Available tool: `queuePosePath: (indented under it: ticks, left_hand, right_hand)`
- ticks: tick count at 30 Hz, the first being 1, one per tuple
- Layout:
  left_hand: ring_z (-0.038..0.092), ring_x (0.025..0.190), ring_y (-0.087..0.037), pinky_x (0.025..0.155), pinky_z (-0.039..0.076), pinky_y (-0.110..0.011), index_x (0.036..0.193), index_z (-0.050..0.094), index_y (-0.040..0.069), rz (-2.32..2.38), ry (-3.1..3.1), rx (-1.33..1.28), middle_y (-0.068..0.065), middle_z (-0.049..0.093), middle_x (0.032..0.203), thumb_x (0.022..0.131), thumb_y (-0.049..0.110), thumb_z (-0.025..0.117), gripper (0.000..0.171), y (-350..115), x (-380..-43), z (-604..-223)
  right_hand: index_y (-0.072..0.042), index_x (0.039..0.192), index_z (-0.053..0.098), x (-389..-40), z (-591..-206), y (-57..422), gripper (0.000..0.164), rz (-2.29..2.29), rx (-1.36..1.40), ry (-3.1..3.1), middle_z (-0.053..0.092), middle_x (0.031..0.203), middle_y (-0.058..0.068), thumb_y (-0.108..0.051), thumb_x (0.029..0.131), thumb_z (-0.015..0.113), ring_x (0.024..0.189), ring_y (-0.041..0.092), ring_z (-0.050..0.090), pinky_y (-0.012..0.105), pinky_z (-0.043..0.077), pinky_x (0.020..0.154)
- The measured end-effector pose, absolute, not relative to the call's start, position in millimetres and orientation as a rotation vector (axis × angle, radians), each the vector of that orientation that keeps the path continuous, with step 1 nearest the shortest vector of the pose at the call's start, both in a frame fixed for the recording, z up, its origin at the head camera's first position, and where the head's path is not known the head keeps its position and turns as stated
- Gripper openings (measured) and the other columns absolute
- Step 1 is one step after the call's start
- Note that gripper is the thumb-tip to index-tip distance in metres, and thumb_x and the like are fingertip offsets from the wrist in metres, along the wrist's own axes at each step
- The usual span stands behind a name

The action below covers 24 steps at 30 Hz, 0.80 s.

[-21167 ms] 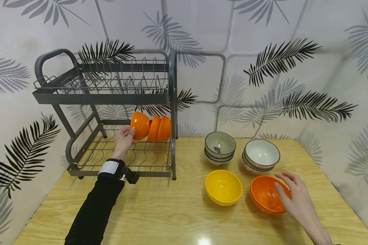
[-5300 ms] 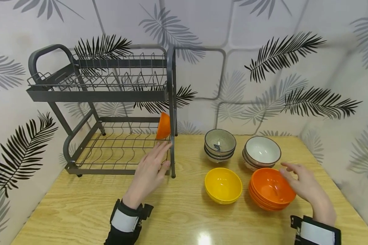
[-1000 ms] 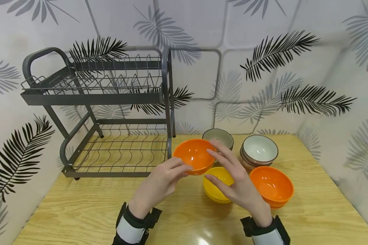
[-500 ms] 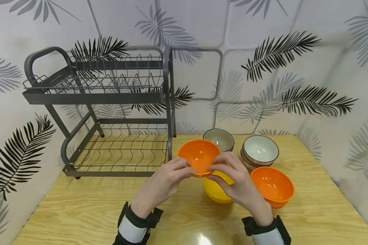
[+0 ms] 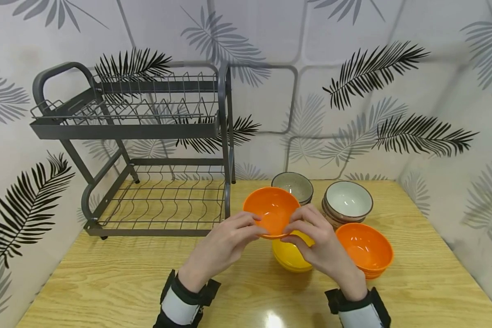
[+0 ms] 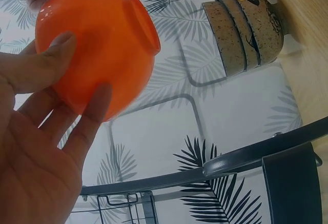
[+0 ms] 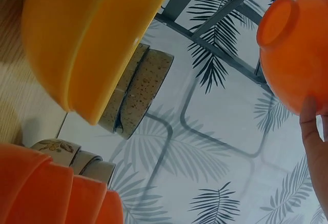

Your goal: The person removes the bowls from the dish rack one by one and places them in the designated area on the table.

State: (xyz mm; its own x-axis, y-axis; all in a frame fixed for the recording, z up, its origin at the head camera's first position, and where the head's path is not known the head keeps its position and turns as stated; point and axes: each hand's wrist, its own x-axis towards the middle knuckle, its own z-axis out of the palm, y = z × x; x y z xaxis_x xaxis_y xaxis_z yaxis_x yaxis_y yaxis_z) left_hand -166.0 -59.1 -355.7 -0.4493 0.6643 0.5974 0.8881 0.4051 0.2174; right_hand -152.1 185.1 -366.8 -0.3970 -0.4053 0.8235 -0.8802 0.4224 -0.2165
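An orange bowl (image 5: 270, 205) is held up in the air, tilted with its inside facing the head camera. My left hand (image 5: 221, 243) grips its near left edge; in the left wrist view the thumb and fingers lie on the outside of the bowl (image 6: 115, 49). On the near right edge, my right hand (image 5: 321, 241) pinches the rim between thumb and fingers. The held bowl partly covers a stack of yellow bowls (image 5: 291, 259) beneath it. To the right of my right hand stands a stack of orange bowls (image 5: 365, 248), apart from the held one.
A dark two-tier dish rack (image 5: 125, 132) stands on the left of the wooden table (image 5: 119, 282). Behind the coloured bowls are a stack of speckled grey bowls (image 5: 292, 182) and a stack of white-lined bowls (image 5: 348, 200). A patterned wall (image 5: 270, 41) closes off the back.
Orange bowls have left the rack's lower tier, and the orange stack has grown taller. In the last second my right hand has closed onto the held bowl's rim, and the bowl has shifted slightly right.
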Motion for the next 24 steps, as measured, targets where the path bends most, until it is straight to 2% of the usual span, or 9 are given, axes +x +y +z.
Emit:
queuePosePath:
  ticks: [3,4,7,9,17,20,21,24]
  left_hand:
    - [0.062,0.127,-0.021,0.107,0.052,-0.036,0.117,0.073,0.015,-0.729,-2.233,-1.295,-0.001,0.072,0.121,0.088,0.006,0.075,0.031,-58.9,-166.3,-355.1]
    - [0.06,0.13,-0.022,0.109,0.051,-0.038,0.12,0.072,0.015,-0.737,-2.229,-1.282,-0.002,0.071,0.125,0.088,0.006,0.075,0.034,-59.3,-166.5,-354.9]
    - [0.054,0.138,-0.025,0.112,0.048,-0.042,0.13,0.067,0.014,-0.763,-2.227,-1.241,-0.004,0.065,0.137,0.088,0.009,0.075,0.043,-60.9,-167.0,-354.0]
    - [0.05,0.142,-0.026,0.113,0.046,-0.045,0.135,0.063,0.013,-0.778,-2.241,-1.222,-0.006,0.062,0.142,0.09,0.01,0.074,0.046,-62.2,-167.7,-354.0]
    - [0.043,0.147,-0.028,0.114,0.043,-0.054,0.139,0.06,0.013,-0.804,-2.304,-1.204,-0.007,0.056,0.149,0.096,0.017,0.068,0.044,-65.4,-169.0,-355.2]
    - [0.043,0.147,-0.028,0.116,0.041,-0.053,0.138,0.061,0.012,-0.795,-2.305,-1.206,-0.007,0.056,0.149,0.096,0.017,0.067,0.042,-65.8,-169.4,-355.9]
    - [0.042,0.148,-0.028,0.117,0.04,-0.052,0.137,0.061,0.013,-0.791,-2.305,-1.207,-0.007,0.056,0.149,0.096,0.017,0.067,0.042,-65.9,-169.5,-356.0]
    - [0.042,0.147,-0.029,0.119,0.039,-0.051,0.136,0.062,0.013,-0.788,-2.307,-1.208,-0.008,0.056,0.149,0.096,0.017,0.067,0.041,-66.3,-170.2,-356.6]
  right_hand:
    - [-0.008,0.083,0.07,-152.5,-365.8,188.2,0.011,0.854,1.086,-1.983,0.06,0.089,0.003,-0.017,0.086,0.075,0.09,0.018,0.051,0.018,0.044,0.086]
    - [-0.008,0.083,0.069,-152.4,-365.4,189.7,0.012,0.849,1.081,-1.987,0.06,0.089,0.003,-0.01,0.08,0.08,0.089,0.017,0.05,0.018,0.043,0.085]
    - [-0.01,0.081,0.068,-151.8,-363.6,196.0,0.034,0.841,1.055,-2.023,0.059,0.087,0.001,0.007,0.061,0.089,0.088,0.016,0.05,0.017,0.042,0.084]
    - [-0.011,0.08,0.067,-151.1,-362.4,201.4,0.041,0.841,1.034,-2.056,0.058,0.086,0.0,0.013,0.055,0.09,0.088,0.015,0.049,0.017,0.041,0.083]
    - [-0.015,0.078,0.067,-145.3,-359.2,224.8,0.041,0.862,0.949,-2.188,0.056,0.084,-0.005,0.011,0.056,0.091,0.084,0.009,0.05,0.011,0.042,0.081]
    - [-0.015,0.077,0.069,-143.7,-356.9,233.5,0.041,0.871,0.929,-2.195,0.057,0.081,-0.003,0.012,0.055,0.091,0.081,0.008,0.051,0.011,0.042,0.078]
    - [-0.015,0.077,0.069,-143.4,-356.5,237.1,0.034,0.866,0.92,-2.198,0.057,0.081,-0.004,0.004,0.061,0.092,0.081,0.008,0.051,0.011,0.042,0.078]
    - [-0.016,0.075,0.069,-141.3,-354.3,249.1,0.035,0.839,0.886,-2.212,0.056,0.078,-0.004,0.003,0.059,0.093,0.078,0.009,0.05,0.011,0.042,0.078]
